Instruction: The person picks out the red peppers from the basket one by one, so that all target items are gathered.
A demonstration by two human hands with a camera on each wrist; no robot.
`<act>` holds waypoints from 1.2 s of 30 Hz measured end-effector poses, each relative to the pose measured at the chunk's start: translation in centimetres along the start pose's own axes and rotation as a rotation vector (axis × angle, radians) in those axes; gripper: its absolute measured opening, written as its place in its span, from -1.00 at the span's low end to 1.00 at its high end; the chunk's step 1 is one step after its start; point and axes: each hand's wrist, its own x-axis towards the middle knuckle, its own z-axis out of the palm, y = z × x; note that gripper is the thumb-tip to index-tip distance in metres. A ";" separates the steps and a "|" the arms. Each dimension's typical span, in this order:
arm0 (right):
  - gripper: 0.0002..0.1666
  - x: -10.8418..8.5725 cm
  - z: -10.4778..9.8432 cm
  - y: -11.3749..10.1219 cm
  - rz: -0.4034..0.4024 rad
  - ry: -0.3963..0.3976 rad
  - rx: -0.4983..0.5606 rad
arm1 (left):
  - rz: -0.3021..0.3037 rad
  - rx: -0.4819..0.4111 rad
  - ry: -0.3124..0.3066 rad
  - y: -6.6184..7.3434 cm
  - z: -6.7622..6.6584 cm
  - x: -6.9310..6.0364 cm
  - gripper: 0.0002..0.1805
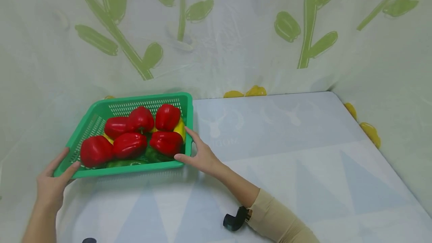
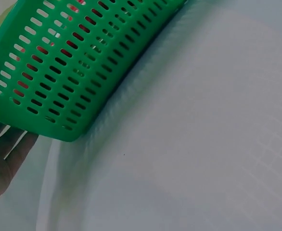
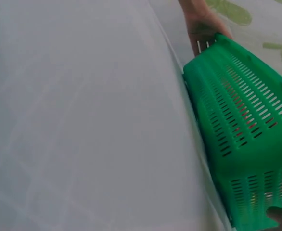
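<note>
Green basket point(image 1: 135, 169) of peppers held at both ends

We find the basket at the far left of the surface point(image 1: 303, 160), its left end reaching past the surface's edge. We cannot tell whether its base rests on the surface or hangs just above it.

We see the left hand point(image 1: 51, 187) at the near left corner, partly open, its thumb along the near rim and its fingers on the left side, gripping the basket between them. The right hand point(image 1: 203, 156) grips the opposite end, thumb at the near right corner and forefinger on the right rim, spread apart across it. From the left wrist we see the slotted side wall, with the left hand's fingers running behind its end.

Inside, we count six red peppers point(image 1: 130, 146) on top. Beneath and between them we make out yellow produce point(image 1: 180, 129) and green produce point(image 1: 125, 163), mostly covered.

A beige sleeve point(image 1: 281, 218) covers the right forearm, and a black device point(image 1: 235, 219) sits at that wrist. Behind the surface we see a pale cloth point(image 1: 236, 36) printed with green stems and leaves, and at the bottom edge a small dark object point(image 1: 89, 240), cut off by the frame
</note>
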 end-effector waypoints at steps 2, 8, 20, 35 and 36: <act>0.02 0.1 0.1 0.0 0.016 -0.015 0.034 | 0.018 -0.109 -0.024 -0.2 -0.2 0.1 -0.31; 0.03 0.5 0.5 -0.1 -0.007 -0.045 0.192 | 0.051 -0.212 -0.167 -0.7 -1.3 0.8 -0.31; -0.01 1.1 1.1 -0.4 0.054 -0.031 0.378 | 0.039 -0.295 -0.301 -1.2 -2.2 2.4 -0.17; 0.04 0.3 0.3 -0.3 0.081 -0.043 0.351 | 0.065 -0.319 -0.300 -1.2 -1.5 1.2 -0.21; 0.04 0.2 0.3 -0.3 0.082 -0.042 0.351 | 0.079 -0.329 -0.303 -1.2 -1.5 1.2 -0.22</act>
